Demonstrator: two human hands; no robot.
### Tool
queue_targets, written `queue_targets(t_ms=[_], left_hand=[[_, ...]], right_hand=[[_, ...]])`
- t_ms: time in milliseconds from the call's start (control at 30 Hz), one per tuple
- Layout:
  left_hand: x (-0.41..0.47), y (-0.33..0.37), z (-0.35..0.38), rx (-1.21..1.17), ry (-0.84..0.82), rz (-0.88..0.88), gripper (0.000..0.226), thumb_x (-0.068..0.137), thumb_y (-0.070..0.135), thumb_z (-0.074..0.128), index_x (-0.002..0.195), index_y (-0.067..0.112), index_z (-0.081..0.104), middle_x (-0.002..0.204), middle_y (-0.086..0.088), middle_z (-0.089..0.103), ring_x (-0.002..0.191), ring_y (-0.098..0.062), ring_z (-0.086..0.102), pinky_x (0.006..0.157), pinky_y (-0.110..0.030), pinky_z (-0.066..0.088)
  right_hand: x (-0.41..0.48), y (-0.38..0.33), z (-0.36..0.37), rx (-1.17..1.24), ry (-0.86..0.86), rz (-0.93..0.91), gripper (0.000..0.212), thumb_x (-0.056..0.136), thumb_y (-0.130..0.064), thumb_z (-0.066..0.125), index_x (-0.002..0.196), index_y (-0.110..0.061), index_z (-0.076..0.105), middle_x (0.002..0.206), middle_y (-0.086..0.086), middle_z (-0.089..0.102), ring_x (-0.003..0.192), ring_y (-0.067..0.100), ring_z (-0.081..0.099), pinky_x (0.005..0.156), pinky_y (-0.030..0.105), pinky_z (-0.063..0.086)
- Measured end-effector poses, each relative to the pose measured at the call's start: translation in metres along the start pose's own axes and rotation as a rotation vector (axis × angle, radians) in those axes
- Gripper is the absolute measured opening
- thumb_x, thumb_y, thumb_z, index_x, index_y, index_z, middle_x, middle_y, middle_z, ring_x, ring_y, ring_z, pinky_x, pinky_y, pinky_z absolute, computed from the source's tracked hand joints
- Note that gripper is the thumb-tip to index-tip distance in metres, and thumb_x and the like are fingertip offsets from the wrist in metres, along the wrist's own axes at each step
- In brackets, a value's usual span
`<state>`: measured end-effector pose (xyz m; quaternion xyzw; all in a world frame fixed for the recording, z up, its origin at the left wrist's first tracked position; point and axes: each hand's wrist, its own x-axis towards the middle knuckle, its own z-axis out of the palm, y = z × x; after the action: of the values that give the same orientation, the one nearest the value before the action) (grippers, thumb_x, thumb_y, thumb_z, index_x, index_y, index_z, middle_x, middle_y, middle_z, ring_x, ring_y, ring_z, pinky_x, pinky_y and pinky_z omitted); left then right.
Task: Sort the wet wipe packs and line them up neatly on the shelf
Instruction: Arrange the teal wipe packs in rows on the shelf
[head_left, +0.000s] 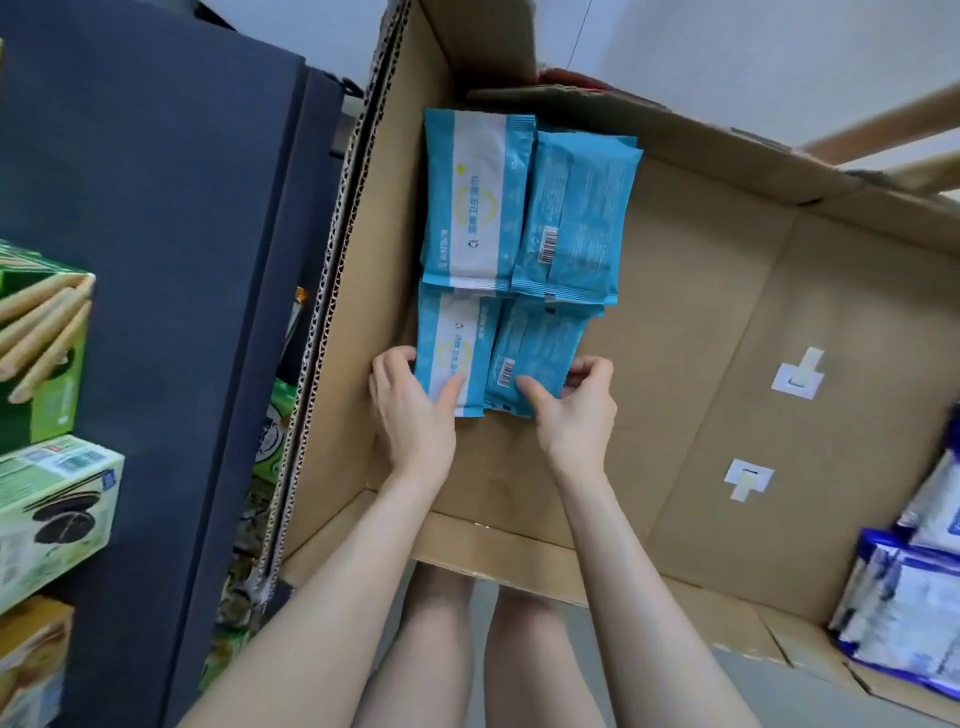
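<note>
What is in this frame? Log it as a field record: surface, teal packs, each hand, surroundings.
surface: cardboard
teal packs: four in a two-by-two block; far-left pack and near-left pack label up, far-right pack and near-right pack barcode up
left hand: grips near-left pack, thumb on top
right hand: grips near-right pack, thumb on top
surroundings: green boxes left, blue-and-white packs right

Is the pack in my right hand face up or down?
Face down: the pack in the right hand shows its barcode and printed back.
</note>
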<state>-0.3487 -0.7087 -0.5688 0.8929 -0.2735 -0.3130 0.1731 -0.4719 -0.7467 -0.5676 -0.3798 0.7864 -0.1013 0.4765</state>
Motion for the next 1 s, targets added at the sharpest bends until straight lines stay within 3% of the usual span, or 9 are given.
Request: queue_targets(t_ms=[100, 167, 233, 333, 500, 700, 867, 900, 1000], left_hand=[[-0.008, -0.001, -0.009, -0.133, 0.005, -0.09, 0.038, 0.077, 0.012, 0.075, 0.108, 0.007, 0.053, 0.106, -0.006, 0.06, 0.1, -0.026, 0.056, 0.087, -0.039, 0.047], [-0.02, 0.001, -0.02, -0.216, -0.025, -0.133, 0.034, 0.079, 0.011, 0.073, 0.109, 0.009, 0.056, 0.104, -0.004, 0.061, 0.096, -0.021, 0.058, 0.083, -0.03, 0.048], [-0.039, 0.005, -0.037, -0.28, -0.052, -0.122, 0.019, 0.084, 0.012, 0.069, 0.099, 0.011, 0.059, 0.099, -0.007, 0.063, 0.085, -0.016, 0.057, 0.072, -0.018, 0.046], [-0.082, 0.017, -0.073, -0.474, -0.084, -0.126, 0.009, 0.09, 0.015, 0.063, 0.084, 0.016, 0.055, 0.084, 0.0, 0.062, 0.069, -0.004, 0.054, 0.062, -0.014, 0.043], [-0.156, 0.047, -0.131, -0.813, -0.198, -0.224, 0.003, 0.096, 0.018, 0.052, 0.096, 0.015, 0.053, 0.094, 0.003, 0.067, 0.078, -0.003, 0.065, 0.066, -0.016, 0.052], [-0.234, 0.055, -0.173, -0.935, -0.182, -0.149, 0.004, 0.096, 0.015, 0.051, 0.093, 0.016, 0.052, 0.093, 0.003, 0.066, 0.081, -0.004, 0.065, 0.068, -0.018, 0.053], [-0.306, 0.037, -0.184, -1.082, -0.092, -0.142, 0.007, 0.097, 0.013, 0.049, 0.097, 0.016, 0.055, 0.094, 0.005, 0.069, 0.086, -0.01, 0.067, 0.072, -0.023, 0.055], [-0.324, 0.033, -0.186, -1.111, -0.07, -0.142, 0.008, 0.097, 0.013, 0.048, 0.099, 0.016, 0.055, 0.095, 0.004, 0.07, 0.087, -0.011, 0.067, 0.074, -0.026, 0.056], [-0.373, 0.022, -0.193, -1.213, -0.048, -0.149, 0.01, 0.097, 0.014, 0.049, 0.104, 0.014, 0.057, 0.1, -0.001, 0.071, 0.093, -0.017, 0.068, 0.08, -0.035, 0.056]], right_hand=[[-0.011, -0.005, -0.009, 0.093, -0.055, 0.031, 0.034, 0.077, -0.015, 0.077, 0.095, -0.016, 0.048, 0.08, -0.012, 0.057, 0.071, 0.004, 0.057, 0.073, 0.024, 0.05], [-0.026, -0.008, -0.022, 0.118, -0.112, 0.01, 0.022, 0.08, -0.014, 0.073, 0.093, -0.015, 0.055, 0.078, -0.012, 0.059, 0.065, -0.002, 0.055, 0.064, 0.016, 0.045], [-0.047, -0.009, -0.039, 0.139, -0.153, 0.0, 0.009, 0.084, -0.017, 0.068, 0.09, -0.016, 0.061, 0.081, -0.007, 0.064, 0.069, 0.002, 0.056, 0.067, 0.02, 0.044], [-0.086, -0.016, -0.071, 0.204, -0.206, -0.006, 0.006, 0.09, -0.022, 0.062, 0.089, -0.016, 0.063, 0.083, -0.006, 0.065, 0.071, 0.003, 0.057, 0.064, 0.02, 0.044], [-0.159, -0.045, -0.124, 0.338, -0.329, -0.1, 0.012, 0.095, -0.012, 0.054, 0.1, -0.003, 0.061, 0.084, -0.002, 0.064, 0.065, -0.003, 0.057, 0.054, 0.01, 0.043], [-0.228, -0.052, -0.167, 0.386, -0.498, -0.14, 0.02, 0.1, -0.028, 0.044, 0.097, -0.014, 0.057, 0.078, -0.015, 0.061, 0.071, 0.003, 0.054, 0.062, 0.021, 0.043], [-0.268, -0.031, -0.198, 0.388, -0.76, -0.1, 0.007, 0.098, -0.022, 0.049, 0.094, -0.016, 0.051, 0.089, -0.001, 0.061, 0.076, 0.016, 0.055, 0.06, 0.026, 0.042], [-0.278, -0.025, -0.204, 0.387, -0.817, -0.098, 0.004, 0.095, -0.019, 0.053, 0.096, -0.015, 0.051, 0.092, 0.002, 0.063, 0.078, 0.019, 0.058, 0.063, 0.029, 0.045], [-0.305, -0.009, -0.219, 0.369, -0.946, -0.117, 0.024, 0.09, -0.012, 0.06, 0.113, -0.015, 0.053, 0.108, 0.005, 0.068, 0.095, 0.023, 0.065, 0.082, 0.039, 0.051]])
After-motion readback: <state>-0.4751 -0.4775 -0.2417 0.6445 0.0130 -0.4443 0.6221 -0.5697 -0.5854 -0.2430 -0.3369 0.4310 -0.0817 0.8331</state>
